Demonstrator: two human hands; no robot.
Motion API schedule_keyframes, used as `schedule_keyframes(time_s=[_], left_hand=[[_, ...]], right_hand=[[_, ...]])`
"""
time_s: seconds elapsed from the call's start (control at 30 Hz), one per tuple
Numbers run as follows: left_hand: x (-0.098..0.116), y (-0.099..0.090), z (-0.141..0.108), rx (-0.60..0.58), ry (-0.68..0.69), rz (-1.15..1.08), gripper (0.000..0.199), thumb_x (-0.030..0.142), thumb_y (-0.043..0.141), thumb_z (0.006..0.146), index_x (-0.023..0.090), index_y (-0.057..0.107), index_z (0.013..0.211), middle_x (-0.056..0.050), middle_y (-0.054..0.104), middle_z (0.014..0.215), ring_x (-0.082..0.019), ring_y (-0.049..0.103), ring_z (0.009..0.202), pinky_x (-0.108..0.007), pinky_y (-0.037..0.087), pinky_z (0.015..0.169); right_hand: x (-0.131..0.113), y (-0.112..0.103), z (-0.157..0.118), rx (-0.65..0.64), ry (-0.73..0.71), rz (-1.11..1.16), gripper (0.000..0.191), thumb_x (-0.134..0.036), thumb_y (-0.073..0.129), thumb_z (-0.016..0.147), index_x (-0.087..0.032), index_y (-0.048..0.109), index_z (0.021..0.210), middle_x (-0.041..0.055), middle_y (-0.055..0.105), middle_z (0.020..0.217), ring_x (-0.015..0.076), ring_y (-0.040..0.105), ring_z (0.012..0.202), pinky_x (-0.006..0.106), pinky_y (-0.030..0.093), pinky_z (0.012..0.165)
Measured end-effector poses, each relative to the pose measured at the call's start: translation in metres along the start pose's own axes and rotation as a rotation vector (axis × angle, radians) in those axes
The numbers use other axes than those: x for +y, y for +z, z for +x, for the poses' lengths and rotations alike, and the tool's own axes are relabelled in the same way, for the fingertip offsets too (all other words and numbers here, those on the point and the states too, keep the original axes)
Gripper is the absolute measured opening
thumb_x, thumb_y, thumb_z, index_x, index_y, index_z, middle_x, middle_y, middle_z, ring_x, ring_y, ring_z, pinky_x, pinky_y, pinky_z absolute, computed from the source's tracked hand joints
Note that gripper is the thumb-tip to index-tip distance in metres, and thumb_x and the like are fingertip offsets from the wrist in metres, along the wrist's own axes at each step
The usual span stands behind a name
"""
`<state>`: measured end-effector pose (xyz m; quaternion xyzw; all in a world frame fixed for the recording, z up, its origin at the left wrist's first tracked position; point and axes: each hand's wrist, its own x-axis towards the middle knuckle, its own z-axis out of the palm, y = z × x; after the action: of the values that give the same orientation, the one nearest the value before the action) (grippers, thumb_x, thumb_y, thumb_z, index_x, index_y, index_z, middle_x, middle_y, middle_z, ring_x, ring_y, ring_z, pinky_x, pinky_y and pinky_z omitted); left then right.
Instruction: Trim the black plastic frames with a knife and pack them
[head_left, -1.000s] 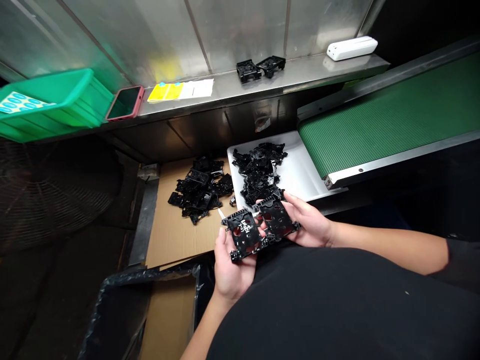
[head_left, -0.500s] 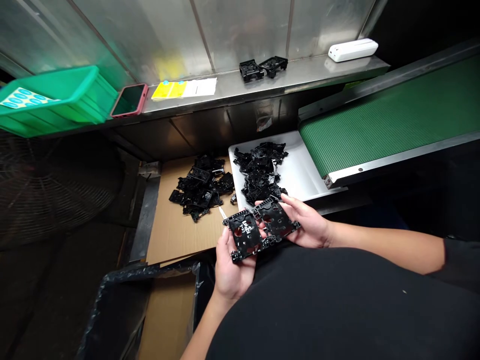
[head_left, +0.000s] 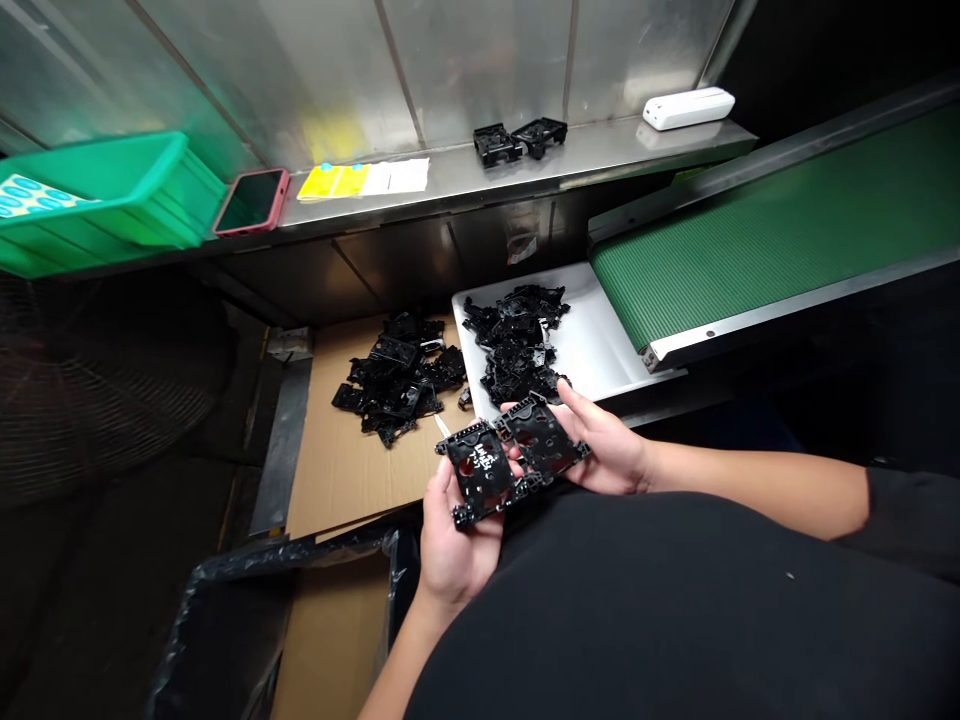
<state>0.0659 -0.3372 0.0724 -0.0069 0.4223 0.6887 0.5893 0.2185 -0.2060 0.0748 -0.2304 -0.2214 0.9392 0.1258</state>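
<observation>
Black plastic frames [head_left: 487, 470], joined pair, long axis slanting up toward the green conveyor belt [head_left: 772, 240]; my left grip [head_left: 457, 540] and right grip [head_left: 607, 450] clamped on them, just off the white tray [head_left: 600, 340].

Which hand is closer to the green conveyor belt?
Right. The right hand is just below the green conveyor belt; the left hand is farther left, with the black plastic frames between them.

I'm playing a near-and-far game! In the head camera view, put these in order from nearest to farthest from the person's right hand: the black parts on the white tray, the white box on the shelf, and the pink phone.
From the right hand:
1. Black parts on the white tray, just ahead.
2. White box on the shelf, ahead and to the right.
3. Pink phone on the shelf, far left.
</observation>
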Motion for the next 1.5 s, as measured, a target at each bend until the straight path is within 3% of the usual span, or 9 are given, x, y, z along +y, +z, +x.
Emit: schedule_keyframes(time_s=[0.37,0.57,0.83,1.07,1.33,1.5], left_hand=[[0.011,-0.011,-0.005,0.011,-0.01,-0.01,0.038,0.041,0.055,0.104,0.015,0.081,0.116,-0.013,0.083,0.106,-0.029,0.079,0.105,-0.043,0.062,0.102],[0.017,-0.018,-0.005,0.004,-0.013,-0.017,0.038,0.041,0.056,0.104,0.017,0.079,0.124,-0.011,0.084,0.104,-0.028,0.079,0.105,-0.042,0.062,0.103],[0.025,-0.027,-0.007,-0.008,-0.017,-0.017,0.038,0.04,0.054,0.105,0.015,0.081,0.115,-0.012,0.084,0.104,-0.029,0.079,0.108,-0.043,0.062,0.104],[0.032,-0.034,-0.009,-0.017,-0.035,-0.01,0.036,0.044,0.062,0.101,0.016,0.083,0.109,-0.012,0.084,0.104,-0.032,0.078,0.111,-0.045,0.063,0.104],[0.037,-0.042,-0.01,0.007,-0.043,0.02,0.04,0.042,0.054,0.105,0.014,0.082,0.108,-0.012,0.083,0.098,-0.03,0.079,0.107,-0.043,0.062,0.103],[0.037,-0.043,-0.01,0.001,-0.035,0.01,0.037,0.041,0.056,0.105,0.017,0.079,0.12,-0.012,0.083,0.101,-0.029,0.08,0.103,-0.043,0.063,0.101]], right_hand=[[0.013,0.01,0.008,-0.004,-0.025,-0.007,0.071,-0.062,0.015,0.114,-0.022,0.065,0.146,0.011,0.082,0.102,0.0224,0.077,0.082,0.041,0.063,0.091],[0.019,0.016,0.013,0.005,-0.036,-0.018,0.069,-0.063,0.018,0.114,-0.024,0.066,0.145,0.011,0.082,0.106,0.0221,0.076,0.082,0.042,0.063,0.092],[0.025,0.026,0.018,0.017,-0.041,-0.012,0.073,-0.061,0.013,0.115,-0.019,0.066,0.143,0.0115,0.083,0.102,0.0218,0.078,0.084,0.04,0.063,0.091],[0.032,0.031,0.021,0.029,-0.045,-0.024,0.073,-0.064,0.021,0.113,-0.016,0.07,0.136,0.0115,0.083,0.099,0.0233,0.08,0.084,0.041,0.064,0.091],[0.039,0.035,0.024,0.019,-0.037,0.005,0.077,-0.062,0.012,0.114,-0.015,0.068,0.138,0.0118,0.083,0.101,0.0218,0.08,0.086,0.038,0.064,0.092],[0.043,0.033,0.024,0.003,-0.065,0.016,0.075,-0.06,0.013,0.115,-0.015,0.069,0.136,0.0112,0.083,0.096,0.0229,0.08,0.084,0.039,0.064,0.09]])
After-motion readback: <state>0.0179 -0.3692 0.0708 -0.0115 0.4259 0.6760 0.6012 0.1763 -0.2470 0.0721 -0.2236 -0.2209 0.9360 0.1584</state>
